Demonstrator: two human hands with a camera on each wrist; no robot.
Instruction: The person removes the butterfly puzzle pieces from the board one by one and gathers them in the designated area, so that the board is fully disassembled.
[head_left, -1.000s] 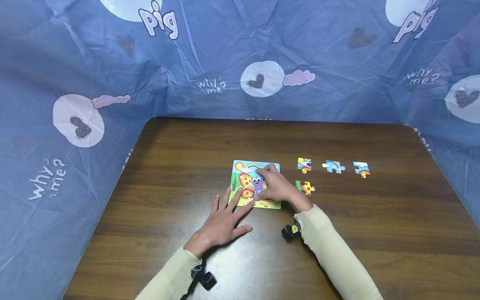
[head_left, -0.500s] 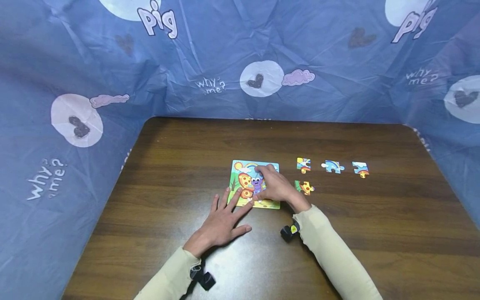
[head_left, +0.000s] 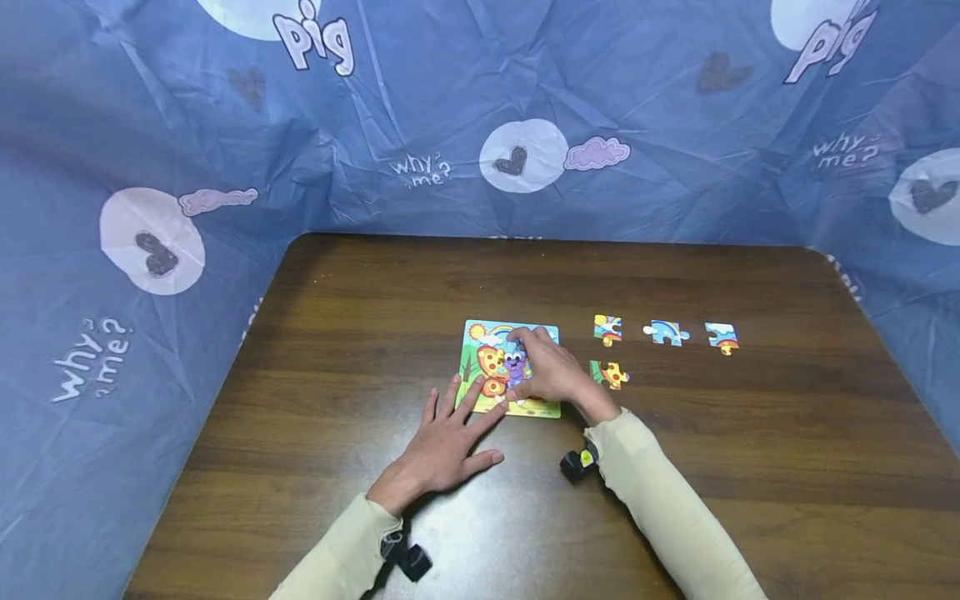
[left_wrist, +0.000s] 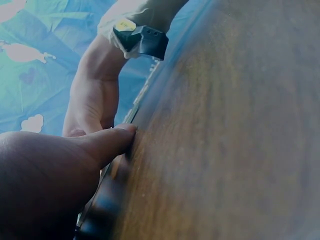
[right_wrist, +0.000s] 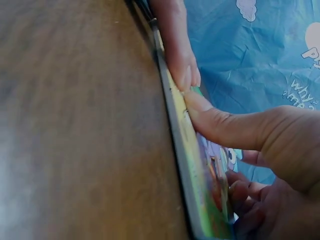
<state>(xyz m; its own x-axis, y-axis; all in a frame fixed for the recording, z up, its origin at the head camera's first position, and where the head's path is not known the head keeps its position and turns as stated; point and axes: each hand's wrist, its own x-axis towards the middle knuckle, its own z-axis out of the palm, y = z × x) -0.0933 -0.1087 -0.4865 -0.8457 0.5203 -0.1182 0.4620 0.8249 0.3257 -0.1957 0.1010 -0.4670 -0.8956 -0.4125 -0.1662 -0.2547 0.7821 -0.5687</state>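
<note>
From the head view I locate the puzzle board (head_left: 543,411) lying flat, directly beneath the right hand (head_left: 552,371) and just ahead of the left hand (head_left: 441,450). The right hand arches over the right half of the board. Its thumb touches the near part and its bent fingers reach the upper middle, with the printed butterfly (head_left: 491,362) partly exposed beside them. I cannot tell whether the right hand grasps a loose piece; its palm side is hidden. The left hand is released: fingers straight and spread, index and middle fingertips on the board's near left portion, thumb on the wood. In the right wrist view, I read the right thumb in contact with the left hand's fingertip.

Four loose pieces lie to the right of the board, apart from one another: a sun piece (head_left: 608,328), a blue piece (head_left: 667,332), a cloud piece (head_left: 722,336) and, nearer, a green-and-orange piece (head_left: 609,375).

The support surface is a brown wood-grain table (head_left: 337,350) with rounded far corners and a glare patch near the left wrist. Creased blue sheeting (head_left: 420,92) surrounds it, printed with hearts and lettering. Both cream sleeves (head_left: 663,500) meet black wrist units (head_left: 414,562).
</note>
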